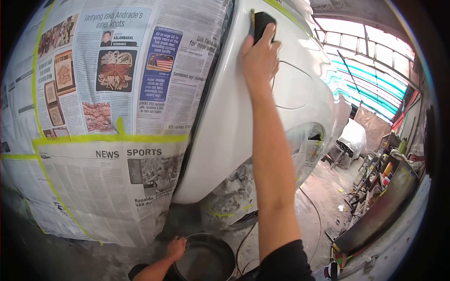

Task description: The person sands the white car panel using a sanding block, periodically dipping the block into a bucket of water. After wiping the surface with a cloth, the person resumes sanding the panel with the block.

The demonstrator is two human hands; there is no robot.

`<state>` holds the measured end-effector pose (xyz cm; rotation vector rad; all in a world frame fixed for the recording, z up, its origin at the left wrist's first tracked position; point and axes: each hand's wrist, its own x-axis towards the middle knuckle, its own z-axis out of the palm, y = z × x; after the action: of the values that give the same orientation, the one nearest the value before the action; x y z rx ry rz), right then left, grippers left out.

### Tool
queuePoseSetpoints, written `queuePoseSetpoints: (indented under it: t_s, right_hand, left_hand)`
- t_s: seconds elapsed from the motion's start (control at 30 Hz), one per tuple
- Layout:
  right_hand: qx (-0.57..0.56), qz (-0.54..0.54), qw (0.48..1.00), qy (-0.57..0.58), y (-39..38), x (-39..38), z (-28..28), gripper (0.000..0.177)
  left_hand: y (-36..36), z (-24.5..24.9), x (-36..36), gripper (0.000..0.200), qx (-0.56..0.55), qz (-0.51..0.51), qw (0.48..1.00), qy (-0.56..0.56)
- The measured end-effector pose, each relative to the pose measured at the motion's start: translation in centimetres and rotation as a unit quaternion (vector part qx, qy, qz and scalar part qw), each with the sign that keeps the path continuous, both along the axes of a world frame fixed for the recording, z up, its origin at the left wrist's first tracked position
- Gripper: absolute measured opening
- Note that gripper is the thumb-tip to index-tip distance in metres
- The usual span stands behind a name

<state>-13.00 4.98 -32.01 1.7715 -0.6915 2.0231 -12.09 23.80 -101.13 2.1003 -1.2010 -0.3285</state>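
High on the white car body panel (220,107), my right hand (261,63) grips a black sanding block (265,22) and holds it against the painted surface. A round fuel-door outline (293,84) lies just right of that wrist. Low down, my left hand (176,248) is closed on the rim of a round black bucket (233,255). The bucket's inside looks dark and wet. Newspaper (108,187), edged with yellow-green masking tape (112,138), covers the car's left part.
More newspaper wraps the wheel (234,192) below the panel. A thin hose (315,206) runs across the dusty floor (328,187). Along the right wall, a cluttered shelf (389,196) holds bottles and cans. Behind it stands another covered vehicle (354,136).
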Motion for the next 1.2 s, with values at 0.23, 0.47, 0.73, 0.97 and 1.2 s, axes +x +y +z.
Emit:
queuePoseSetpoints:
  t_s: [0.23, 0.47, 0.73, 0.97, 1.2]
  right_hand:
    - [-0.046, 0.01, 0.999, 0.012, -0.9, -0.7, 0.2, 0.065]
    - [-0.091, 0.03, 0.994, 0.048, -0.1, -1.3, -7.9, 0.075]
    - [0.013, 0.033, 0.999, 0.042, 0.4, -2.0, -3.1, 0.074]
    - [-0.082, 0.003, 0.996, 0.043, -0.7, -2.4, -4.8, 0.071]
    - [-0.043, 0.01, 0.997, 0.057, 2.0, -2.1, -10.4, 0.074]
  left_hand:
    - [0.4, -0.7, 0.1, 0.028, -0.018, -0.001, 1.0, -0.005]
    - [-0.1, -1.2, -0.1, 0.026, -0.017, 0.003, 1.0, -0.004]
    - [0.2, -1.2, 0.1, 0.026, -0.043, 0.008, 0.999, -0.028]
    - [0.2, -0.7, 0.0, 0.025, -0.028, 0.007, 0.999, -0.021]
    - [0.1, -0.7, -0.2, 0.028, -0.017, -0.002, 1.0, -0.022]
